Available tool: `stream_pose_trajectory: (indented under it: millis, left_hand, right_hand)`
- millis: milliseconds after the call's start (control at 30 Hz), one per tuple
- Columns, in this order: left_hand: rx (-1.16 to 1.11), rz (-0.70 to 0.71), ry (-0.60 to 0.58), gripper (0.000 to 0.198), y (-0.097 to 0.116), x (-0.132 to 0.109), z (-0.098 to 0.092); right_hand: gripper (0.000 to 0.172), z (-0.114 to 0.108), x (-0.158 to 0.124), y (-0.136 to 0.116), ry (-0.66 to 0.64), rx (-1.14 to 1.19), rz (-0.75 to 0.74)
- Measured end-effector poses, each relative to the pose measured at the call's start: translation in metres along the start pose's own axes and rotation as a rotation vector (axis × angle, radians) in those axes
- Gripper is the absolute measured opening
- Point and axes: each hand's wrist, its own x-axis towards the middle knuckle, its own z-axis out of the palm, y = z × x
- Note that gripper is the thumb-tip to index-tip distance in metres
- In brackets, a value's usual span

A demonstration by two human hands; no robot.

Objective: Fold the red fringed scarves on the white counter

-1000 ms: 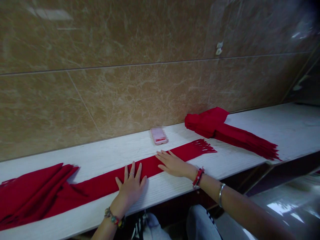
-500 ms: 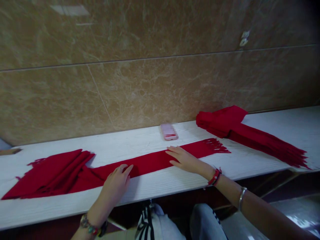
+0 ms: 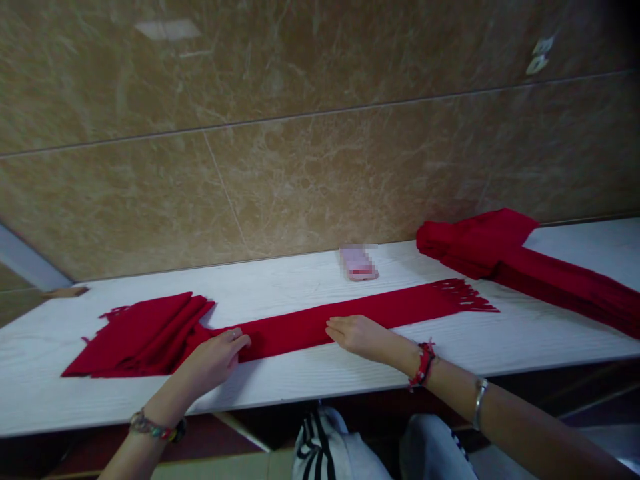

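A long red fringed scarf (image 3: 295, 328) lies in a narrow flat strip across the white tabletop. Its fringed end points right, and its left part is bunched in folds (image 3: 135, 337). My left hand (image 3: 217, 357) is on the strip beside those folds, its fingers curled down and closed on the cloth; the thumb is mostly hidden. Around the middle of the strip rests my right hand (image 3: 357, 337), palm down, its fingers stretched out close together on the near edge of the fabric.
A second red scarf (image 3: 480, 243) is heaped by the wall at the right, one length trailing toward the right edge. Behind the strip sits a pink phone (image 3: 358, 263). A small brown object (image 3: 66, 292) lies at the far left. The marbled wall (image 3: 310, 173) bounds the table's back.
My left hand has slid left along the strip toward the folds, its fingers closing. My right hand has shifted to the strip's near edge. The view has turned slightly left.
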Motion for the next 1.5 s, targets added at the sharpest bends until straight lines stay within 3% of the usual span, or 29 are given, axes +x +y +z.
stream_pose_trajectory:
  millis: [133, 400, 633, 733, 833, 967, 1033, 1200, 1333, 1500]
  left_hand:
    - [-0.019, 0.03, 0.062, 0.028, -0.011, -0.002, -0.006]
    - [-0.04, 0.089, 0.063, 0.024, -0.019, -0.01, 0.02]
    - [0.025, 0.131, 0.065, 0.025, -0.023, -0.009, 0.02]
    - [0.008, 0.161, 0.125, 0.025, -0.012, -0.004, 0.019]
    - [0.005, 0.233, 0.205, 0.028, 0.013, 0.008, 0.021]
    - [0.036, 0.278, 0.24, 0.032, 0.051, 0.03, 0.023]
    - [0.054, 0.289, 0.224, 0.031, 0.06, 0.035, 0.025]
    - [0.029, 0.359, 0.199, 0.031, 0.057, 0.034, 0.025]
    - [-0.023, 0.418, 0.177, 0.032, 0.052, 0.03, 0.018]
    - [-0.183, 0.413, 0.176, 0.016, 0.06, 0.034, 0.013]
  right_hand:
    - [0.027, -0.002, -0.002, -0.001, 0.029, 0.002, 0.057]
    - [0.022, 0.008, -0.013, -0.002, 0.134, 0.035, -0.039]
    - [0.022, 0.01, -0.017, -0.002, 0.238, 0.042, -0.002]
    - [0.024, 0.005, -0.017, -0.004, 0.19, 0.038, 0.05]
    - [0.019, 0.0, -0.013, -0.005, 0.157, 0.048, 0.102]
    - [0.017, -0.004, -0.01, -0.004, 0.246, 0.047, 0.153]
    - [0.018, -0.004, -0.013, -0.003, 0.271, 0.049, 0.107]
    - [0.021, 0.001, -0.025, -0.004, 0.198, 0.056, -0.048]
    - [0.023, 0.009, -0.028, -0.002, 0.177, 0.109, -0.001]
    - [0.023, 0.009, -0.029, -0.001, 0.196, 0.261, 0.121]
